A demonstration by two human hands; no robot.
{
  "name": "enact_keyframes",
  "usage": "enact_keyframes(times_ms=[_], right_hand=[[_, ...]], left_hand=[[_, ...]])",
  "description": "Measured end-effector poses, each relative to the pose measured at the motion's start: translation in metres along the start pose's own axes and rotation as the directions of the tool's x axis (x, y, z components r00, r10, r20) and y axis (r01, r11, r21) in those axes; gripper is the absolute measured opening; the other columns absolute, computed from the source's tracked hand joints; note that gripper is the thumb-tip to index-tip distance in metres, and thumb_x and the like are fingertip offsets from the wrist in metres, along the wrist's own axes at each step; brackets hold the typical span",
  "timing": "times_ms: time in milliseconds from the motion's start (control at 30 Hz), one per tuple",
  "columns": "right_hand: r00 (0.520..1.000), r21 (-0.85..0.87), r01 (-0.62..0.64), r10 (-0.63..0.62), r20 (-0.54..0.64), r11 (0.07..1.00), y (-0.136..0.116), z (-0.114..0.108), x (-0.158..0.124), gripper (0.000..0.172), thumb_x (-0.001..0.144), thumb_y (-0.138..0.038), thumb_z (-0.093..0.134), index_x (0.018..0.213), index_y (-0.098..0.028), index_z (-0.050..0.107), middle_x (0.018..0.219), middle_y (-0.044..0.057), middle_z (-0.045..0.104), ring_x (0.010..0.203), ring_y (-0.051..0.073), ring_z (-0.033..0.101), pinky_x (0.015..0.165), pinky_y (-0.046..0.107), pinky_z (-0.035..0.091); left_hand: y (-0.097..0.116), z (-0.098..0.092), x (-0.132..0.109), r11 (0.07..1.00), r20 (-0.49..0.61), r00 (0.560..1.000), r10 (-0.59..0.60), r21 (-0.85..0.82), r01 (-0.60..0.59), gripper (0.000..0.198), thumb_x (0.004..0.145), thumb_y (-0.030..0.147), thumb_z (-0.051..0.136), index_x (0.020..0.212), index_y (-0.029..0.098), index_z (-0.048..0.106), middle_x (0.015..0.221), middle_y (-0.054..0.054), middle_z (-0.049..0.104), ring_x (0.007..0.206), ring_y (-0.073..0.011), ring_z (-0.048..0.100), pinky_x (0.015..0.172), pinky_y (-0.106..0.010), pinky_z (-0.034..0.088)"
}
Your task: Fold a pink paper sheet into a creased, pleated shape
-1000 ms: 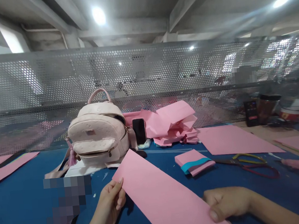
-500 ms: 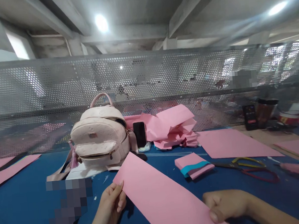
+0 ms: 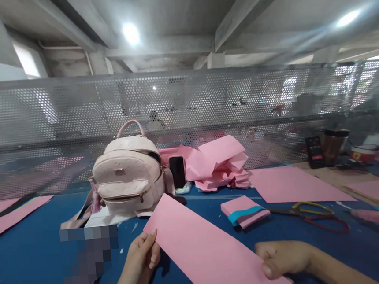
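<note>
A long strip of pink paper [image 3: 205, 246] stretches slantwise between my two hands above the blue tabletop [image 3: 127, 229]. My left hand [image 3: 144, 251] pinches its left edge near the far end, thumb on top. At the near right edge, my right hand [image 3: 281, 257] grips the same strip between thumb and curled fingers. Just beyond the right hand lies a small folded pink bundle [image 3: 243, 208] with a blue band around it. Scissors [image 3: 310, 213] with yellow and red handles rest to the right of that bundle. The strip's nearest end runs out of the picture.
A pale pink backpack [image 3: 126, 178] stands at the back left beside an upright phone [image 3: 177, 171]. Crumpled pink paper [image 3: 219, 159] and a flat pink sheet [image 3: 296, 183] lie further right. Behind them rises a perforated metal screen [image 3: 185, 98]. A dark cup [image 3: 334, 147] stands far right.
My right hand has shifted very slightly left, still gripping the pink paper. My left hand keeps its pinch. The view has tilted a little.
</note>
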State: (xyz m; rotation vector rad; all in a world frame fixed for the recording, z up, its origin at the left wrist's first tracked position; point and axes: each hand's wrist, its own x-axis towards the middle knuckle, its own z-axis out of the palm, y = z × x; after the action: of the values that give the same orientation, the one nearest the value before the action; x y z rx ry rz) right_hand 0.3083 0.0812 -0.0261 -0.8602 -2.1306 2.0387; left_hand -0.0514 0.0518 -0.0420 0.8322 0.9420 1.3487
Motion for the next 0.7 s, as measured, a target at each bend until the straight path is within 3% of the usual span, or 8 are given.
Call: enact_keyframes(times_ms=[233, 500, 700], right_hand=[[1.0, 0.082, -0.008, 0.006, 0.02, 0.997, -0.009, 0.004, 0.001, 0.065, 0.072, -0.074, 0.066, 0.051, -0.014, 0.053, 0.034, -0.009, 0.04, 0.024, 0.002, 0.03, 0.024, 0.014, 0.019], [0.988, 0.212, -0.037, 0.005, 0.152, 0.976, -0.029, 0.009, 0.002, 0.052, 0.077, -0.064, 0.067, 0.073, -0.013, 0.057, 0.032, -0.009, 0.044, 0.021, 0.006, 0.039, 0.022, 0.015, 0.015], [0.998, 0.302, -0.034, 0.017, 0.059, 0.953, -0.035, 0.011, 0.0, 0.053, 0.078, -0.06, 0.07, 0.093, -0.011, 0.057, 0.041, -0.006, 0.056, 0.022, 0.006, 0.042, 0.021, 0.014, 0.016]], left_hand=[[-0.002, 0.006, -0.007, 0.994, -0.031, 0.998, 0.054, 0.092, -0.051, 0.052, 0.07, 0.058, 0.08, 0.057, 0.018, 0.049, 0.033, 0.004, 0.047, 0.03, -0.0058, 0.033, 0.036, -0.018, 0.021], [0.002, 0.011, -0.01, 0.984, -0.065, 0.991, 0.113, 0.142, -0.103, 0.053, 0.066, 0.063, 0.08, 0.063, 0.016, 0.056, 0.037, 0.0, 0.055, 0.029, -0.0074, 0.039, 0.036, -0.018, 0.027], [0.007, 0.013, -0.012, 0.979, -0.079, 0.986, 0.145, 0.154, -0.132, 0.055, 0.067, 0.064, 0.078, 0.059, 0.017, 0.052, 0.039, 0.0, 0.055, 0.032, -0.0071, 0.039, 0.039, -0.018, 0.027]])
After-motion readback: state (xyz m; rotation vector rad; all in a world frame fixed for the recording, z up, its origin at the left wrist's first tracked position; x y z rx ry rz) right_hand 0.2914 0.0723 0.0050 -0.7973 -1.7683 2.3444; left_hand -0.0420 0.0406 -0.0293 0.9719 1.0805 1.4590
